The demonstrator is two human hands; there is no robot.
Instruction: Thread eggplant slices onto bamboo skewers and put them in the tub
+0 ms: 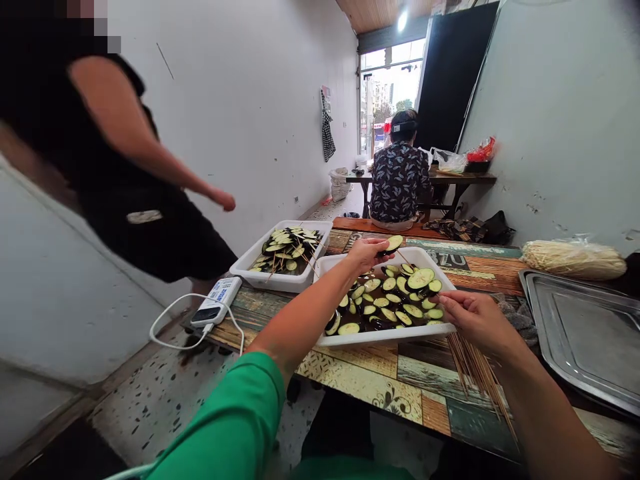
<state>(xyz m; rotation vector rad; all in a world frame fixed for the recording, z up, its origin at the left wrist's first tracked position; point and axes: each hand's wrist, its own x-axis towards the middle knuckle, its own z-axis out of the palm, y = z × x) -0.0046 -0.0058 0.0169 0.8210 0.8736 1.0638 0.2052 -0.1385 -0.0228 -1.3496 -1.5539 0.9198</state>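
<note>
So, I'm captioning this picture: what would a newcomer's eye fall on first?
Probably the nearer white tub of eggplant slices on the table, with the left hand holding one slice above it and the right hand at its right edge. Next, the green sleeve at the lower left, then the black-clad person cut off at the left.

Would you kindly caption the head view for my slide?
Left hand holds an eggplant slice, right hand at a white tray of slices.
</note>
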